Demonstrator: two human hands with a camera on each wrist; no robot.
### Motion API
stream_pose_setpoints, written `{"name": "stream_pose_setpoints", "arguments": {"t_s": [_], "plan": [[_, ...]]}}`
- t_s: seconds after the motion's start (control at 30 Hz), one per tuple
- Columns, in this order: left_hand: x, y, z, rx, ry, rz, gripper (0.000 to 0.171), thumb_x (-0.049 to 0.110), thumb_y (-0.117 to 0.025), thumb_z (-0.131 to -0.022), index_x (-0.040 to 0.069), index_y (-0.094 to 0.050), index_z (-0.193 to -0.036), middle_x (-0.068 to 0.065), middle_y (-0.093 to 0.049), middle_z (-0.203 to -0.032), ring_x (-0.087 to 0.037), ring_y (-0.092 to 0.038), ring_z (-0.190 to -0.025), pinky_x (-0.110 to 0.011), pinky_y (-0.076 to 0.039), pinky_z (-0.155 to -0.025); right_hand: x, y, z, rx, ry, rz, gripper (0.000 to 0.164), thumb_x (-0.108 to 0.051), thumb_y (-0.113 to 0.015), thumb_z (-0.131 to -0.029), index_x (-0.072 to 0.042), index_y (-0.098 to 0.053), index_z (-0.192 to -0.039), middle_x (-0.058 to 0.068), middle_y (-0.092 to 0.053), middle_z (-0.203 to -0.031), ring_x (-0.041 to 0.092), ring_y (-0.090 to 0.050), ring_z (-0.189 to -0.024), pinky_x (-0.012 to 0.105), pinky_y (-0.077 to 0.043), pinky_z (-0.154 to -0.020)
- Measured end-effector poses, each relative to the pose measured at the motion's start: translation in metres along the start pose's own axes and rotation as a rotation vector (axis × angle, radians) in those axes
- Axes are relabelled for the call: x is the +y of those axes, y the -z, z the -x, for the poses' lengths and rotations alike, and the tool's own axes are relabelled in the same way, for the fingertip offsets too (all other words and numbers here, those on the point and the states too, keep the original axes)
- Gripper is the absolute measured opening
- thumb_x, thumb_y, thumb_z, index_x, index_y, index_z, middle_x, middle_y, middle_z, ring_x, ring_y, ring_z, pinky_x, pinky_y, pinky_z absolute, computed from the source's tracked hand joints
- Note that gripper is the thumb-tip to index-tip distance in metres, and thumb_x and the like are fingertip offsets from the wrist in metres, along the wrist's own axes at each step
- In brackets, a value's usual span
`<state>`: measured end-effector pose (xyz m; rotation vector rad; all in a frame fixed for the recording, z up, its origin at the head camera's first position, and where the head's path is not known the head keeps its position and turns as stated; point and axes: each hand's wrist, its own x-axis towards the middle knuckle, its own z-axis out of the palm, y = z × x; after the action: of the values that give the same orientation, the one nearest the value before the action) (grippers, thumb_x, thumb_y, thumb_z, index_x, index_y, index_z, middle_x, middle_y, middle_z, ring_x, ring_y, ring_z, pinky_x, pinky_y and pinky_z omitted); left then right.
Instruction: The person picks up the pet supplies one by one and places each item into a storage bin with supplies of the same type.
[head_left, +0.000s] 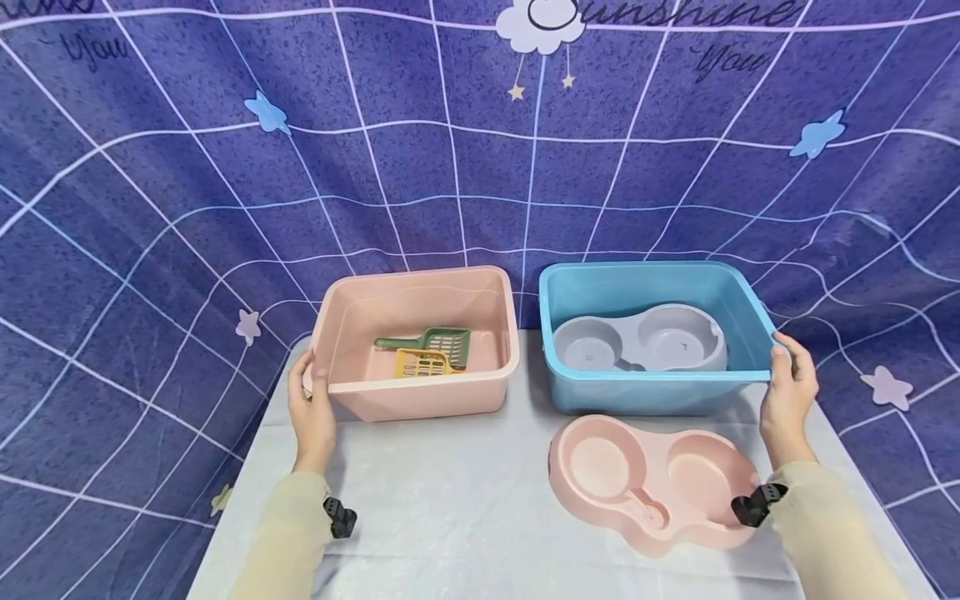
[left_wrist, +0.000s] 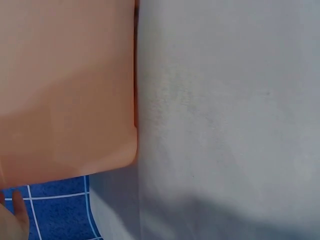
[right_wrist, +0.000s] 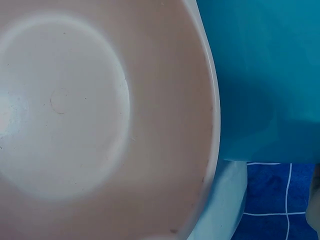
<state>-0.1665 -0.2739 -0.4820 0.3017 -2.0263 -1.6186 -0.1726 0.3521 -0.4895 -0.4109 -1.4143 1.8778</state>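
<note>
My left hand (head_left: pixel 312 417) holds the front left corner of a pink plastic bin (head_left: pixel 420 400), its thumb at the rim. Inside that bin lie a green slotted litter scoop (head_left: pixel 401 342) and a yellow one (head_left: pixel 407 365), partly overlapping. On the right, my right hand (head_left: pixel 789 400) grips the front right corner of a blue bin (head_left: pixel 637 397). A grey double pet bowl (head_left: pixel 632 333) sits in the blue bin. The left wrist view has the pink bin's wall (left_wrist: pixel 65 90) filling its left side, with fingertips (left_wrist: pixel 19 207) at the lower corner.
In front of the blue bin lies a pink double pet bowl (head_left: pixel 656 458), under my right wrist. Both bins stand on a table with a pale cover (head_left: pixel 435 508). A blue gridded curtain (head_left: pixel 480 167) hangs behind and at both sides.
</note>
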Motion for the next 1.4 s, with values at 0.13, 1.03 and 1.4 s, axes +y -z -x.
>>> {"name": "stream_pose_setpoints", "arguments": {"t_s": [0.13,1.03,1.4], "plan": [[0.004,0.002,0.005,-0.035,0.027,0.002,0.047,0.022,-0.047,-0.105,0.014,-0.039,-0.15,-0.002,-0.036,-0.155,-0.017,-0.029,-0.141,-0.027,-0.03,-0.105,-0.001,0.0,0.0,0.007,0.009,0.017,0.025,-0.007,-0.057,-0.098,-0.006,-0.071,-0.118,-0.001,-0.064,-0.104,0.011,-0.054,-0.1,0.016,-0.04,-0.085],[0.024,0.029,0.067,-0.059,-0.051,-0.103,0.047,0.003,-0.047,-0.102,0.001,-0.038,-0.148,-0.011,-0.038,-0.149,-0.025,-0.044,-0.118,-0.011,-0.038,-0.08,0.002,0.0,0.006,0.005,0.028,0.134,0.029,-0.009,-0.052,-0.099,-0.012,-0.07,-0.121,-0.006,-0.063,-0.109,0.011,-0.053,-0.103,0.015,-0.038,-0.085],[0.011,0.032,0.075,-0.117,-0.185,-0.015,0.038,-0.002,-0.044,-0.102,-0.005,-0.048,-0.14,-0.013,-0.052,-0.138,-0.019,-0.05,-0.119,-0.014,-0.04,-0.091,0.001,0.001,0.006,0.002,0.028,0.207,0.029,-0.014,-0.052,-0.1,-0.016,-0.07,-0.123,-0.009,-0.062,-0.114,0.009,-0.051,-0.102,0.017,-0.035,-0.086]]}}
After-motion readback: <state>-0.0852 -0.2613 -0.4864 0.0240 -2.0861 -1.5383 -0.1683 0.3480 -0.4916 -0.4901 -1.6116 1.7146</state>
